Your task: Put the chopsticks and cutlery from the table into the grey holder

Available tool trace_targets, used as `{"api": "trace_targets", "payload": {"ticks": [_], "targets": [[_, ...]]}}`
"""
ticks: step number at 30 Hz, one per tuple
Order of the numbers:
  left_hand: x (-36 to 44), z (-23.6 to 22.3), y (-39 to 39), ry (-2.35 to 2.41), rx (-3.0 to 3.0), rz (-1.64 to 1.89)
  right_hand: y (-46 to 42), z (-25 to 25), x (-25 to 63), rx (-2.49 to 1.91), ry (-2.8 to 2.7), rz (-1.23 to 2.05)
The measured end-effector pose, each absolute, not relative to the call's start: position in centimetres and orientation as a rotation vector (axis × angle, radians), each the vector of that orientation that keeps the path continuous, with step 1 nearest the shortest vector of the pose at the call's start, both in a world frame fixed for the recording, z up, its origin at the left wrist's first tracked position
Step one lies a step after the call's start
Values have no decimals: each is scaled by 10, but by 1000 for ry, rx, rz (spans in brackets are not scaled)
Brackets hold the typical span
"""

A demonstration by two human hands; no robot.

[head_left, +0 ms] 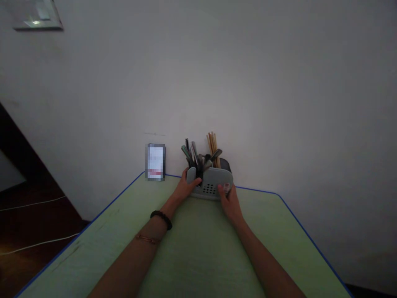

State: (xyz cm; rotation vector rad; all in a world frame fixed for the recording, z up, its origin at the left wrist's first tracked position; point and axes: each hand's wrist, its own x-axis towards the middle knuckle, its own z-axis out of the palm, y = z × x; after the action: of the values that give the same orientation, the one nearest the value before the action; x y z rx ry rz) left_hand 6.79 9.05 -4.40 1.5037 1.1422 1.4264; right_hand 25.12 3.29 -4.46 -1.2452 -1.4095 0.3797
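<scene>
A grey plastic cutlery holder (214, 177) with round holes in its front stands at the far side of the table, close to the wall. My left hand (187, 184) grips its left end, thumb across the front. At the right end, my right hand (228, 199) holds it with the thumb on the front face near a small label. Several metal utensils (194, 152) stick up from the left and middle of the holder. Behind them, a bunch of wooden chopsticks (212, 145) leans upright. The lower ends of the utensils and chopsticks are hidden inside.
A phone (155, 162) with a blurred lit screen leans upright against the wall, left of the holder. The light green table (192, 248) has a blue edge. White cables (40, 243) run over the dark floor at left. A framed object (39, 16) hangs upper left.
</scene>
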Motion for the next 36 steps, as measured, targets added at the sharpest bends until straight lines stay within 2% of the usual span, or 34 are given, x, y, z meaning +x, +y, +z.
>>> {"api": "trace_targets", "payload": {"ticks": [4,11,18,25,36], "targets": [[65,-51,87,1144,1528,1389,29,-42,251,-1303,-1376,514],[63,-52,86,1056,1654,1370,29,-42,256,-1335,-1386,495],[39,-59,95,941,1976,1115,34,-44,260,-1341,-1386,513],[40,-61,92,949,2046,1210,38,-47,260,-1328,-1370,488],[37,-52,56,1247,1988,1015,17,-54,264,-1323,-1440,425]]}}
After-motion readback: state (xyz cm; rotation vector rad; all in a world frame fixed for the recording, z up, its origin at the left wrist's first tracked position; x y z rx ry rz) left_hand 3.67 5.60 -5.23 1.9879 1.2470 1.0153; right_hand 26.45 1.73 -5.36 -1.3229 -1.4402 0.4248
